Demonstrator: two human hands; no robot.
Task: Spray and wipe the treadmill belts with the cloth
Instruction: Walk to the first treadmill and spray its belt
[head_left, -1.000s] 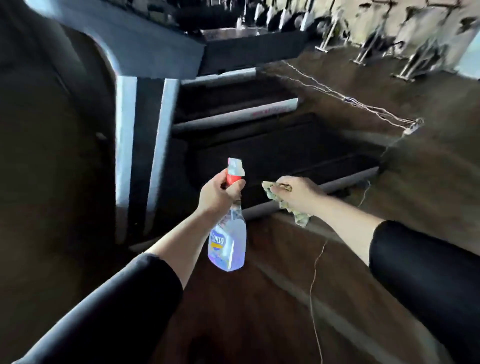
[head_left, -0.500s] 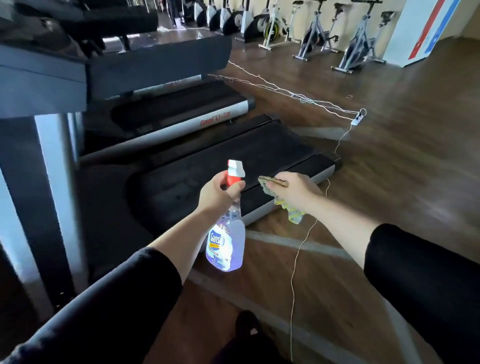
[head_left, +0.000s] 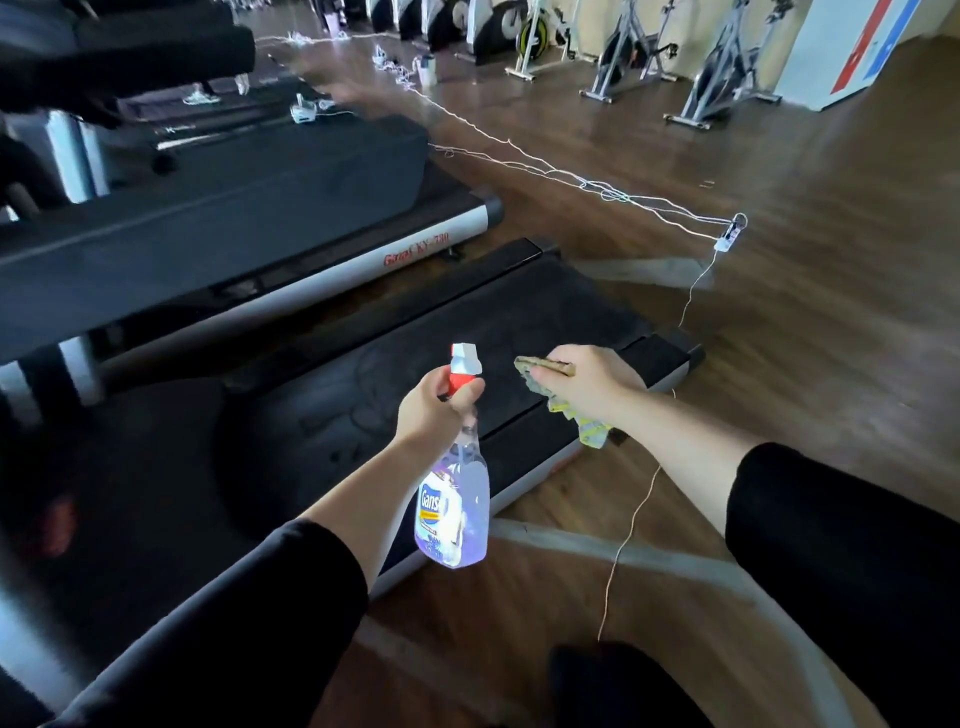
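My left hand (head_left: 434, 410) grips the neck of a clear spray bottle (head_left: 454, 506) with a red and white nozzle, held upright above the near treadmill's black belt (head_left: 467, 322). To the right of it, my right hand (head_left: 584, 382) holds a crumpled yellow-green cloth (head_left: 589, 428) over the belt's right side rail. Neither the bottle nor the cloth touches the belt. A second treadmill (head_left: 311, 244) with a silver rail lies parallel behind the first.
White cables (head_left: 571, 176) run across the wooden floor to a power strip (head_left: 730, 236), and one thin cord (head_left: 631, 525) trails near my right arm. Exercise bikes (head_left: 722, 67) line the far wall. A dark shoe (head_left: 613, 680) shows at the bottom.
The view has swung right and up, bringing the treadmill belts and the floor into clearer sight. Both hands keep the same hold and the same place relative to each other.
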